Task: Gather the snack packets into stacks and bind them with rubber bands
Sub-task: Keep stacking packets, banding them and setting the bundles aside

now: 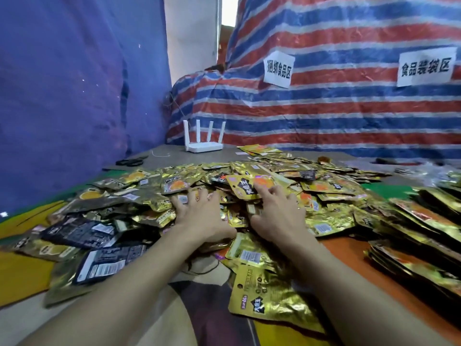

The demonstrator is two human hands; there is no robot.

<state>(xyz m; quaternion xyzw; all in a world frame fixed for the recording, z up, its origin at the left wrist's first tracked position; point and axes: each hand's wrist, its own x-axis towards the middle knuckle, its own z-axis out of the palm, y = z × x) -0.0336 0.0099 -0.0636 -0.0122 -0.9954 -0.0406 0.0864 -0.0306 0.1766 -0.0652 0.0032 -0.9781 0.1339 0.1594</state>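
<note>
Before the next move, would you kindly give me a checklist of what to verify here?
1. Left hand free: ok, spread on the pile.
2. Right hand free: ok, spread on the pile.
3. Pile within reach: ok.
4. Pile aligned for stacking: not ok, jumbled.
5. Rubber band ready: cannot tell; a dark loop by the left wrist may be one.

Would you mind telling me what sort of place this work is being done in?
Probably a makeshift food-packing workshop: loose snack packets heaped on a table, striped tarpaulin walls, paper zone signs.
</note>
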